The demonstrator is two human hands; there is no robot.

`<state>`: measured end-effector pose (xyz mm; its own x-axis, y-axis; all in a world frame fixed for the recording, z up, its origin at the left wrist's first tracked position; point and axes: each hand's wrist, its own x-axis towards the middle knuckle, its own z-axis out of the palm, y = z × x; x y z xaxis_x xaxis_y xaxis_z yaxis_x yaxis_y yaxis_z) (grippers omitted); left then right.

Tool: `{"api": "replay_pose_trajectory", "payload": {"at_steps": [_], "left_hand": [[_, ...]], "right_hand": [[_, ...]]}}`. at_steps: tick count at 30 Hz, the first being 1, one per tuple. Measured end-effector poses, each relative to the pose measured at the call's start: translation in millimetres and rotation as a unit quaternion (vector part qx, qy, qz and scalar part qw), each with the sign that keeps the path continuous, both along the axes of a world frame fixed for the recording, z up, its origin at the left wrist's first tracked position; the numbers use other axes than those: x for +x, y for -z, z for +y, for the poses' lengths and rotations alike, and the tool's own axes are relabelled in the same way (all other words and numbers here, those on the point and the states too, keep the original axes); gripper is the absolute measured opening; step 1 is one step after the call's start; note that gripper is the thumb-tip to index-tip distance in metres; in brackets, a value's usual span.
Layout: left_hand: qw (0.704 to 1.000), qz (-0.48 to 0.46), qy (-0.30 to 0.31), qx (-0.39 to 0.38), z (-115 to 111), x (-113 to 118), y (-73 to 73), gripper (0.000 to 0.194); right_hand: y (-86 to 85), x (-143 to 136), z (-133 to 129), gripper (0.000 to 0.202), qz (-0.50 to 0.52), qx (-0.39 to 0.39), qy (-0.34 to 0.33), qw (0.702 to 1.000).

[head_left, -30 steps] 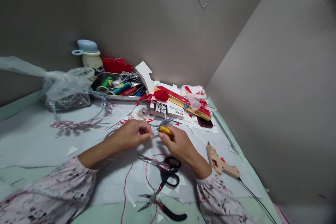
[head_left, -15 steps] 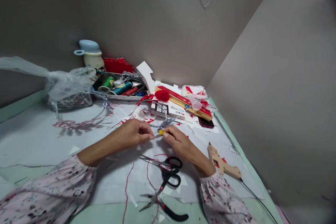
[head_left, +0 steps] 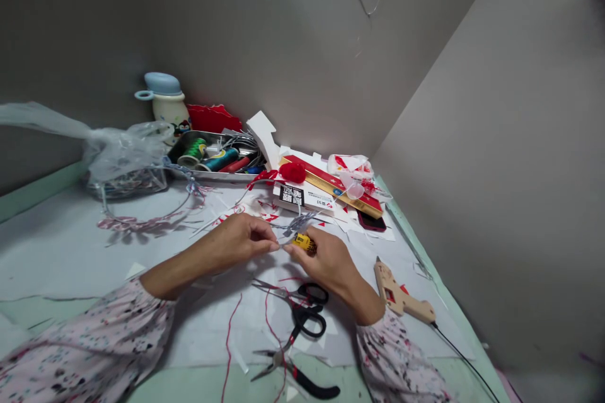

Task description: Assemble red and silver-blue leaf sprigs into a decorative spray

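My left hand [head_left: 248, 236] is closed in a pinch on a thin thread end [head_left: 280, 246], which is hard to make out. My right hand [head_left: 324, 258] is closed around a small yellow object with dark markings [head_left: 304, 242], partly hidden by the fingers. Its thumb tip reaches the pinched end, close to my left fingertips. Just beyond both hands lies a grey-blue bundle of ribbon or cord [head_left: 300, 221]. Nearer to me are black-handled scissors [head_left: 302, 302], black-and-red pliers [head_left: 293, 365] and loose red threads [head_left: 230, 334].
A glue gun [head_left: 401, 293] with its cable lies at the right. Behind are a tray of thread spools and tools [head_left: 217, 176], a red-and-gold box [head_left: 350, 192], a phone [head_left: 371, 221] and a bottle [head_left: 167, 104]. A decorated headband [head_left: 142, 217] and plastic bag [head_left: 123, 154] sit left.
My right hand has turned, so more of the yellow object shows, now tilted up. Its thumb has moved left to my left fingertips. My left hand has barely moved.
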<state>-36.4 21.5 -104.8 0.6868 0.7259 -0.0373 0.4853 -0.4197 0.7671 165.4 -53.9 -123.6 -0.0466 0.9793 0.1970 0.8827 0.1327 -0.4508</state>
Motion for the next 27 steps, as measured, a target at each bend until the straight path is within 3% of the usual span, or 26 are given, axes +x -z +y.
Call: {"api": "replay_pose_trajectory", "payload": {"at_steps": [3,8,27], "left_hand": [[1.0,0.013,-0.002,-0.004,-1,1,-1.6,0.021],[0.999,0.036,0.005,-0.002,-1,1,-1.9,0.02],[0.995,0.097,0.014,-0.01,-3,2,-8.1,0.025]], "right_hand": [[2.9,-7,0,0.028,-0.073,0.049,0.032,0.996],[2.4,-15,-1,0.024,-0.121,0.053,0.045,0.99],[1.8,-22,0,0.022,-0.149,0.037,0.043,0.987]]}}
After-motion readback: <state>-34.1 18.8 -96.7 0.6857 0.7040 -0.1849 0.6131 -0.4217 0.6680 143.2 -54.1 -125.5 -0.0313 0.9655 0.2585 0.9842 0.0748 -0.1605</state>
